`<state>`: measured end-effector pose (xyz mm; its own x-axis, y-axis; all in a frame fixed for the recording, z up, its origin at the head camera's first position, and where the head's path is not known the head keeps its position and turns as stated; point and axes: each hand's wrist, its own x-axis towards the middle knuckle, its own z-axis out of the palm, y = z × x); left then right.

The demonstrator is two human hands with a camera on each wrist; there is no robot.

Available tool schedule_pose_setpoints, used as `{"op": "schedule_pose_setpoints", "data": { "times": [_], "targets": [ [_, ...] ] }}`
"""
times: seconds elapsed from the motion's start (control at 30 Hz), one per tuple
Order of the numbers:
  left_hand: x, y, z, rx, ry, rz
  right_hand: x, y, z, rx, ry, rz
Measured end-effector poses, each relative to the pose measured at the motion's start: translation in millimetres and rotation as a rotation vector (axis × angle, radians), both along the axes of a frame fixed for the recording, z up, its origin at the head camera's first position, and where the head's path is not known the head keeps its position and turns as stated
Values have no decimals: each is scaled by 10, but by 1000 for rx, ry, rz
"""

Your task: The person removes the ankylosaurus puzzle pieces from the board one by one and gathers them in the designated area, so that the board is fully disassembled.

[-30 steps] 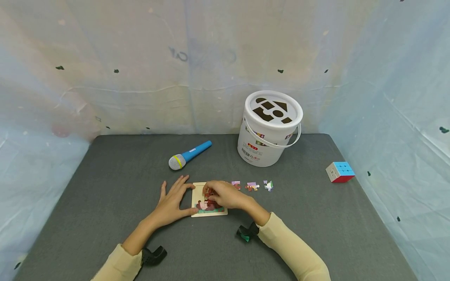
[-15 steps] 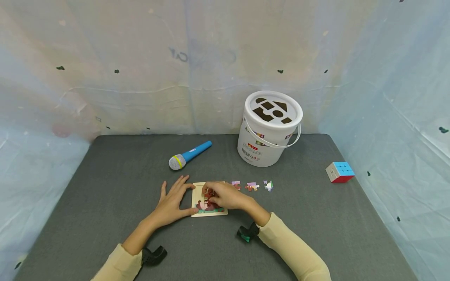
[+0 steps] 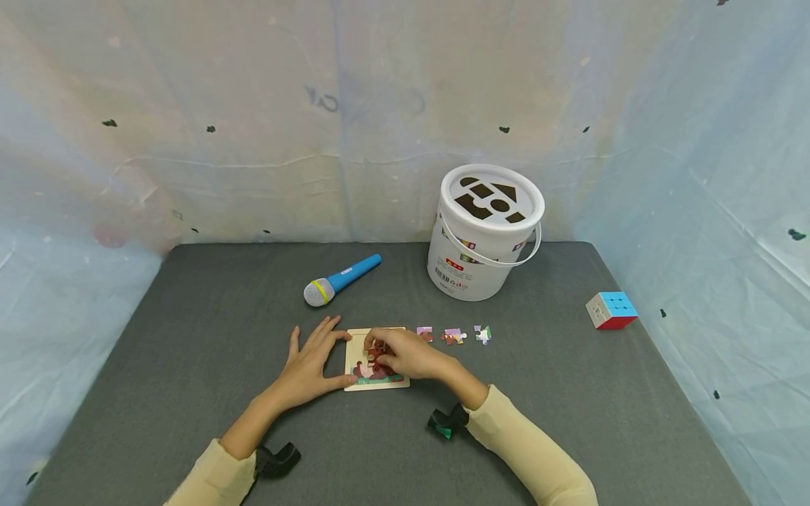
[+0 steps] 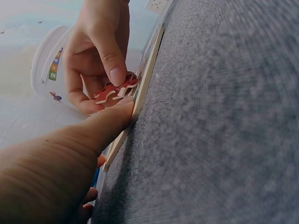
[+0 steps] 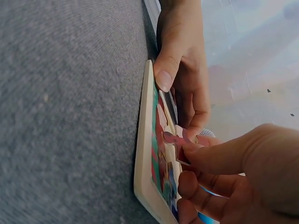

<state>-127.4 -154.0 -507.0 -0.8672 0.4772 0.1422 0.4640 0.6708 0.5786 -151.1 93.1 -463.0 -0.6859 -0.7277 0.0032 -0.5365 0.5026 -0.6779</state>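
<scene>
At centre we count three loose pieces (image 3: 454, 336); spread left hand (image 3: 309, 369) touches one board (image 3: 357, 351), right hand (image 3: 408, 351) pinches one reddish piece (image 5: 179, 142).

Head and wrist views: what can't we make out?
Head: upper-right part of the puzzle board, covered by the right hand.
Head: fine print on white bucket, too small to read.
Right wrist: part of held puzzle piece, hidden by fingers.
Right wrist: puzzle board's end, cut off by bottom edge.
</scene>
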Motion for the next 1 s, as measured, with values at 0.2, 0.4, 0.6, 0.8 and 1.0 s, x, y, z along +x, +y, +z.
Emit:
{"op": "schedule_pose_setpoints", "data": {
  "times": [0.2,0.4,0.6,0.8,1.0],
  "targets": [
    [4,4,8,0,-1,-1,-2,32,5,-47,-52,-9],
    [9,4,16,2,-6,-3,-20,68,24,-111,-125,1],
    [3,5,6,-1,1,-1,-26,100,57,-140,-145,10],
    [-3,5,-14,-8,-2,4,-12,173,93,-135,-143,-15],
    [-9,11,-27,-9,8,9,0,361,136,-150,-121,-39]
  ]
}}
